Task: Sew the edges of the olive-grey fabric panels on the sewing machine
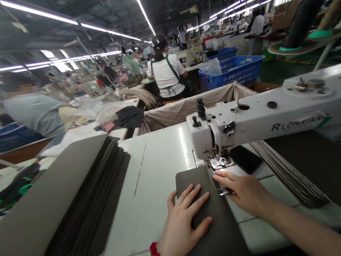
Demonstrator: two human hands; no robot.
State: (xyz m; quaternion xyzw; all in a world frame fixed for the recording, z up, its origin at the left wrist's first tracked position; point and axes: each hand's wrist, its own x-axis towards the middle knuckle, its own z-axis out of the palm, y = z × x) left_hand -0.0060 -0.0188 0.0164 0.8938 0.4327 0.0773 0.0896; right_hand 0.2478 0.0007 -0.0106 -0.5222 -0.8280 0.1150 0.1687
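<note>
A long dark olive-brown panel (217, 240) lies on the sewing table, its far end close to the presser foot (222, 163) of a white sewing machine (251, 113). My left hand (187, 219), a red and black bracelet at its wrist, rests flat on the panel with fingers spread. At the panel's right edge is my right hand (244, 189), its fingertips just in front of the presser foot. Thread snips (225, 192) are tucked in that hand, their metal blades jutting out to the left; the rest of them is hidden by the fingers.
A tall stack of similar panels (83, 209) leans at the left. Another stack (320, 165) lies under the machine arm, beside a dark phone (246, 159). Thread cones (304, 18) stand at upper right. Beyond the table are a cloth-lined bin (168, 115), blue crates (232, 71) and seated people.
</note>
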